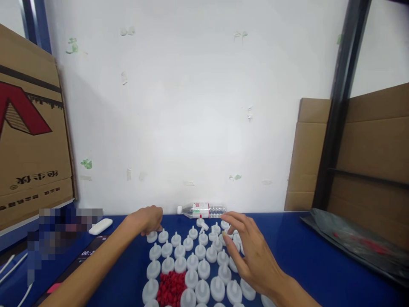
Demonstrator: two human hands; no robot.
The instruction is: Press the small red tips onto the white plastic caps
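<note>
You are reaching your left hand (147, 220) to the far left corner of the rows of white candle-shaped pieces (191, 264), which are standing upright on the blue table (306, 256). Its fingers are curling down over the corner piece (152, 236), touching it at the top; I cannot tell if they are really gripping it. Your right hand (252, 251) is hovering over the right side of the rows, with fingers spread and half bent, holding nothing, the fingertips just above the far pieces.

A pile of small red parts (171, 288) is lying among the near rows. A clear water bottle (202, 209) is lying on its side at the far edge of the table, against the white wall (198, 106), just behind the rows. To the right of the rows the table is lying bare up to a dark plastic bag (354, 245). On the left, a white oblong object (100, 226) is lying near your forearm.
</note>
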